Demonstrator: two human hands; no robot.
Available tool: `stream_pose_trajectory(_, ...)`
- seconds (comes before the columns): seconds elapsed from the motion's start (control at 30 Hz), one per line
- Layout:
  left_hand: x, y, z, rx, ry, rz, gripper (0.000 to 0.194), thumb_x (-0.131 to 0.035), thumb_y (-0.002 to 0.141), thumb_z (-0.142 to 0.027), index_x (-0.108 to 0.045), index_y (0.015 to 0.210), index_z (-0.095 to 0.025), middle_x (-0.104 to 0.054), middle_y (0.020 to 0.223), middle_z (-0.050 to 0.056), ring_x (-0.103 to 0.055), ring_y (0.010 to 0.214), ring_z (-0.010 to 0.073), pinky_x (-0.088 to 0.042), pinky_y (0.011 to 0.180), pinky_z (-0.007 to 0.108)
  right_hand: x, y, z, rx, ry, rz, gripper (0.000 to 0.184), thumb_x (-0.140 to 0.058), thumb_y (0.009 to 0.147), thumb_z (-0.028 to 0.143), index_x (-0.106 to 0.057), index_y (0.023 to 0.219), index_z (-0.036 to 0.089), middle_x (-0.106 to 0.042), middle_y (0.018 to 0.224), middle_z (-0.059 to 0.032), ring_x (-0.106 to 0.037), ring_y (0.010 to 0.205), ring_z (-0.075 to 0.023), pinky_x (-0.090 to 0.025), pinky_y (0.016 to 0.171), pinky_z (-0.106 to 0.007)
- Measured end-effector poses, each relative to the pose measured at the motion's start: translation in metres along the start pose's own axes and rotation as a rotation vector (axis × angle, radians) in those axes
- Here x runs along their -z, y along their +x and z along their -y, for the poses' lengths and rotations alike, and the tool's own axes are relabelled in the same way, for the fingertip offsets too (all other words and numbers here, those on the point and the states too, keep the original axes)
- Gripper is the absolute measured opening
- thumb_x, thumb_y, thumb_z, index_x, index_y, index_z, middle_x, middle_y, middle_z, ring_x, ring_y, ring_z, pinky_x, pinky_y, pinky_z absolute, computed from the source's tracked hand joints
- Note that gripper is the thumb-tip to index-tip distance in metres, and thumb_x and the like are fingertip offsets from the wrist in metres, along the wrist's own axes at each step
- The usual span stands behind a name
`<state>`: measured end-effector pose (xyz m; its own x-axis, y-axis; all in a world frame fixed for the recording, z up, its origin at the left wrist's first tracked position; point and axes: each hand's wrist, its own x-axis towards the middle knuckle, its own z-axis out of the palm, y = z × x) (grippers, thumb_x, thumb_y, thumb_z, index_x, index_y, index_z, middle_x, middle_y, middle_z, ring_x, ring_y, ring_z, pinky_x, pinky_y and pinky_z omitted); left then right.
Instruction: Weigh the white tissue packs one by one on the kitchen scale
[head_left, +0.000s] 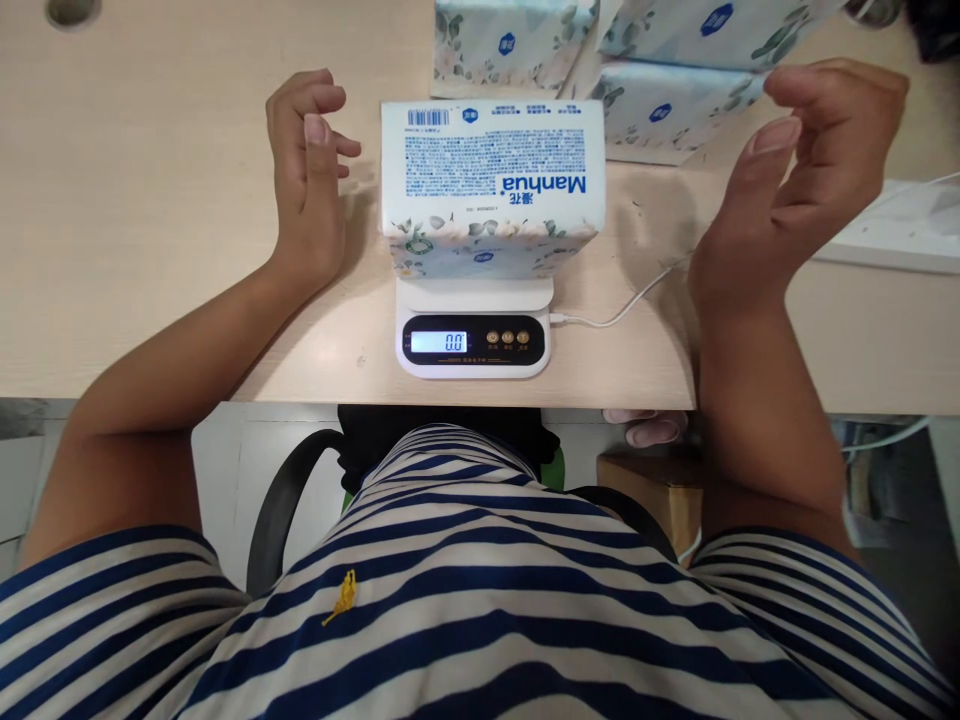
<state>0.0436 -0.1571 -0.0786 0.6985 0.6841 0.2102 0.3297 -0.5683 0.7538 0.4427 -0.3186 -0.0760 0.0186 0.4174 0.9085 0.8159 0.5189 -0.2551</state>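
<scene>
A tissue pack [493, 170] printed "Manhua" rests on the white digital kitchen scale [474, 295], covering most of its platform. The lettering appears upside down from here, and the lit display [439, 342] reads 0.0. Left of the pack, my left hand [307, 185] hovers apart from it, fingers loosely bent and spread, holding nothing. My right hand [806, 175] is farther off on the right, in front of the stacked packs. Its thumb stands away from the curled fingers, and nothing shows in its grasp.
More tissue packs [675, 110] stand at the back, some stacked, beside another pack [510, 50]. A white cable [611, 322] runs from the scale's right side. A white power strip [892, 230] lies at right. The table's front edge [465, 402] is near my body.
</scene>
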Motion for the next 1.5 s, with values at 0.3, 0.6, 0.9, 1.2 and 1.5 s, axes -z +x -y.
stream_pose_trajectory(0.3, -0.001, -0.019, -0.010, -0.125, 0.022, -0.247, 0.141, -0.040, 0.070, -0.118, -0.004, 0.184, -0.043, -0.042, 0.177, 0.009, -0.050, 0.154, 0.0392, -0.052, 0.120, 0.056, -0.003, -0.001, 0.003, -0.021, -0.063, 0.010, 0.045, -0.048, 0.120, 0.050, -0.074, 0.138, 0.019, -0.073, 0.128, -0.0149, -0.074, 0.126, -0.0294, -0.059, 0.111, -0.054)
stream_pose_trajectory(0.6, 0.000, -0.035, -0.025, -0.120, 0.125, -0.149, 0.161, -0.069, 0.067, -0.108, 0.031, 0.176, -0.044, -0.040, 0.176, 0.018, -0.045, 0.163, 0.0430, -0.053, 0.119, 0.062, -0.020, 0.008, 0.039, -0.167, -0.098, -0.069, 0.033, -0.058, 0.111, 0.048, -0.080, 0.122, 0.025, -0.082, 0.120, -0.0149, -0.079, 0.118, -0.0317, -0.061, 0.111, -0.060)
stream_pose_trajectory(0.9, 0.009, -0.038, -0.003, -0.318, -0.077, -0.256, 0.128, -0.096, 0.080, -0.058, -0.009, 0.174, -0.057, -0.051, 0.150, 0.012, -0.058, 0.146, 0.0400, -0.067, 0.105, 0.061, -0.036, 0.006, 0.037, -0.208, -0.082, -0.115, 0.025, -0.066, 0.107, 0.043, -0.084, 0.118, 0.029, -0.087, 0.118, -0.0113, -0.083, 0.114, -0.0320, -0.067, 0.103, -0.057)
stream_pose_trajectory(1.2, 0.061, -0.008, 0.051, 0.071, -0.274, -0.665, 0.120, -0.104, 0.064, -0.054, -0.034, 0.161, -0.041, -0.053, 0.137, 0.009, -0.059, 0.144, 0.0353, -0.066, 0.099, 0.043, -0.038, 0.003, 0.036, -0.191, -0.062, -0.109, 0.026, -0.066, 0.110, 0.042, -0.084, 0.120, 0.026, -0.086, 0.121, -0.0115, -0.082, 0.116, -0.0287, -0.067, 0.104, -0.050)
stream_pose_trajectory(1.5, 0.083, 0.111, 0.025, -0.141, -0.325, -0.764, 0.125, -0.102, 0.056, -0.081, -0.038, 0.151, -0.032, -0.052, 0.144, 0.013, -0.060, 0.140, 0.0335, -0.054, 0.125, 0.052, -0.042, 0.012, 0.037, -0.189, -0.094, -0.133, 0.029, -0.064, 0.112, 0.045, -0.083, 0.120, 0.026, -0.086, 0.122, -0.0118, -0.082, 0.117, -0.0286, -0.068, 0.106, -0.051)
